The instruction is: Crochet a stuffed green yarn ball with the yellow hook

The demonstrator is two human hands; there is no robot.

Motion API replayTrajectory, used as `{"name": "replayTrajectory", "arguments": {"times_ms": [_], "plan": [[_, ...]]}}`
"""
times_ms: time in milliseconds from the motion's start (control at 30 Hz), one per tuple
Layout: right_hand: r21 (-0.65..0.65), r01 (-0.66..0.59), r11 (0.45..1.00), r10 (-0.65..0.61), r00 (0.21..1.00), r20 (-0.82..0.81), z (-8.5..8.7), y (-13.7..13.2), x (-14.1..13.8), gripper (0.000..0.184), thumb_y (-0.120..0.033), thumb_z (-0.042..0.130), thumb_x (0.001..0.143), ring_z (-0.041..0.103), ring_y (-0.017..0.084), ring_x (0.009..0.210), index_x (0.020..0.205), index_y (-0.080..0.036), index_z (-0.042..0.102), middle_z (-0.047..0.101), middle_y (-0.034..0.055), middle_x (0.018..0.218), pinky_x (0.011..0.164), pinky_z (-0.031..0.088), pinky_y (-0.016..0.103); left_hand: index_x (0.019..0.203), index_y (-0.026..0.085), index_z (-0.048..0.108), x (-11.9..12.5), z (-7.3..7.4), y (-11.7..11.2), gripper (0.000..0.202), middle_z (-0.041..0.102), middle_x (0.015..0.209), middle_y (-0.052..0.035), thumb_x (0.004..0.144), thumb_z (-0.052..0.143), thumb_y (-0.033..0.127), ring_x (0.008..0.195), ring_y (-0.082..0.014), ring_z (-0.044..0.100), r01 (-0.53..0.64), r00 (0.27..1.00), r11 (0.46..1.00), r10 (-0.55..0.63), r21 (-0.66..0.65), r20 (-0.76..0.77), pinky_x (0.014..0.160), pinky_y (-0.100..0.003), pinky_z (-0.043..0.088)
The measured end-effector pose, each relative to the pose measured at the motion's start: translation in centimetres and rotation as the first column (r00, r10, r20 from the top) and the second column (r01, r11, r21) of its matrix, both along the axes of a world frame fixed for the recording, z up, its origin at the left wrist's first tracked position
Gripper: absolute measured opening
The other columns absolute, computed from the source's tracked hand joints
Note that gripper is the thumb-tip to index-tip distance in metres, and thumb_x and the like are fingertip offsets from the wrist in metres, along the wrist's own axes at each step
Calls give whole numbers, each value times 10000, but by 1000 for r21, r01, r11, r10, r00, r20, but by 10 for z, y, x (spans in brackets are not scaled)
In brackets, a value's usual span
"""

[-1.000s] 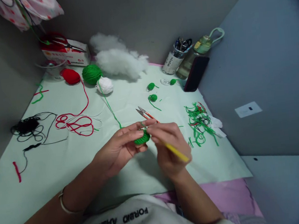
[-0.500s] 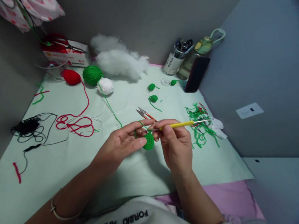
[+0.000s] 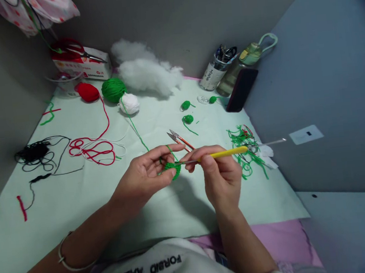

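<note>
Pale green mat [image 3: 78, 195] over desk: left hand [image 3: 141, 177] pinches green crochet piece [image 3: 172, 169], right hand [image 3: 221, 173] closed around yellow crochet hook [image 3: 226, 152], tip at piece.

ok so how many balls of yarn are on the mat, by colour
red yarn ball: 1
green yarn ball: 1
white yarn ball: 1
total: 3
The black yarn is a loose tangle, so it is not counted.
</note>
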State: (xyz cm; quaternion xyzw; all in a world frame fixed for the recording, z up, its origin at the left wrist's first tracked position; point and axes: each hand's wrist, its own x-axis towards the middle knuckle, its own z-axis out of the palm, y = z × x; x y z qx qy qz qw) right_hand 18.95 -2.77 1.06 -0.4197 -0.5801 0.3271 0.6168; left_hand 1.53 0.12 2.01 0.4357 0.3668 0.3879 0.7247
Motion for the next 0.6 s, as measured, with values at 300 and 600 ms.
{"name": "replayTrajectory", "arguments": {"times_ms": [300, 600], "plan": [[461, 12, 887, -284, 801, 526, -5, -11, -8, 241, -127, 547, 1022, 764, 207, 882, 1214, -209, 668, 807, 100, 1015, 742, 628, 355, 1078, 253, 811, 9, 2, -7, 350, 640, 921, -14, 824, 667, 61, 822, -153, 601, -114, 898, 834, 319, 540, -302, 863, -297, 516], [479, 85, 874, -348, 797, 494, -9, -15, -15, 282, -130, 570, 1015, 793, 218, 926, 1238, -259, 685, 821, 98, 1069, 728, 666, 354, 1195, 261, 800, 6, 3, -8, 401, 663, 903, -12, 862, 660, 87, 845, -156, 638, -176, 870, 784, 407, 595, -279, 855, -282, 537]]}}
